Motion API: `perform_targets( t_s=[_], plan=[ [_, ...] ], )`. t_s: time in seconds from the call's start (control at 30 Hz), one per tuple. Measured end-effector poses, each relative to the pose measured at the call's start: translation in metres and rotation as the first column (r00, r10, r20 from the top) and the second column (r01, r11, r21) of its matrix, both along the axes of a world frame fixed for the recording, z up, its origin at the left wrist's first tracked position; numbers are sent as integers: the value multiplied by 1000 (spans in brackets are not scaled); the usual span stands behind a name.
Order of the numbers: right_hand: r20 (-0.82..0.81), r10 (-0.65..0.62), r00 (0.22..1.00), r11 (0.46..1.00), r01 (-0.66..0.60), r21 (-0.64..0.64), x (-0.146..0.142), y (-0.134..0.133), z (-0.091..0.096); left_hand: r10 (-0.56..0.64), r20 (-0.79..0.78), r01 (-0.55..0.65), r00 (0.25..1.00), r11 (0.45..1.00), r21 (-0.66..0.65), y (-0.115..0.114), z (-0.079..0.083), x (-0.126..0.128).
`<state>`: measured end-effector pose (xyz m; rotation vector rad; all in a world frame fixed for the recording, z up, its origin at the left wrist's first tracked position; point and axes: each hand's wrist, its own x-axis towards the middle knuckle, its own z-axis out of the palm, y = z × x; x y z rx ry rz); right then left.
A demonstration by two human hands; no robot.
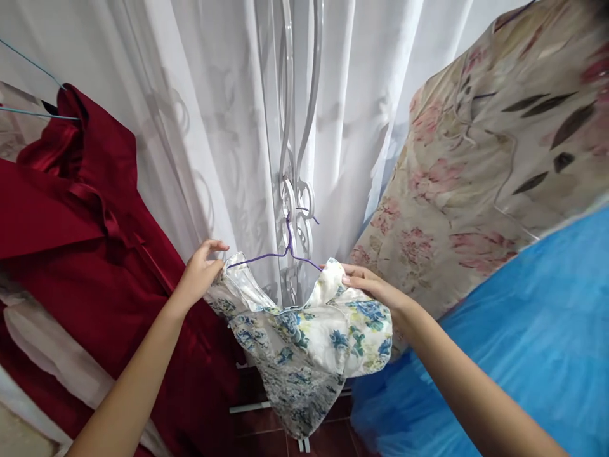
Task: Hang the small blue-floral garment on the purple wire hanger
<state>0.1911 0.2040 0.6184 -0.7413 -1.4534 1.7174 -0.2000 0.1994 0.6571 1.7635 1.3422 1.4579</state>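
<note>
A small white garment with blue and green flowers (304, 343) hangs on a thin purple wire hanger (285, 252) in the lower middle of the view. My left hand (202, 273) grips the garment's left shoulder, fingers curled around the fabric. My right hand (368, 285) pinches the right shoulder at the hanger's end. The hanger's hook (304, 216) rises in front of the white curtain, and I cannot tell whether it hooks on anything.
A dark red satin garment (80, 241) hangs on a pale blue hanger (28, 89) at left. A beige fabric with pink flowers (485, 165) and a bright blue fabric (518, 343) fill the right. A white sheer curtain (214, 127) over an ornate white metal grille (295, 184) stands behind.
</note>
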Motion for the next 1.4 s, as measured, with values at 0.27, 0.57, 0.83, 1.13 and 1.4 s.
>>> perform_targets(
  t_s=[0.27,0.57,0.83,1.13,1.4],
  plan=[
    [86,-370,925,910,343,232,39,-29,-41,95,-372,-14,923,977,214,-42,-24,10],
    [-55,-382,922,917,386,99,35,-13,2,415,-724,-203,551,908,367,-63,13,68],
    [-6,-230,973,939,223,262,16,-33,40,530,-613,-295,586,844,448,-49,1,66],
    [-209,-179,961,983,182,-6,45,-44,5,518,-624,-281,586,851,443,-56,-16,96],
    [-332,-292,897,938,336,84,32,-42,35,581,-604,-370,545,813,449,-63,-3,91]
  ],
)
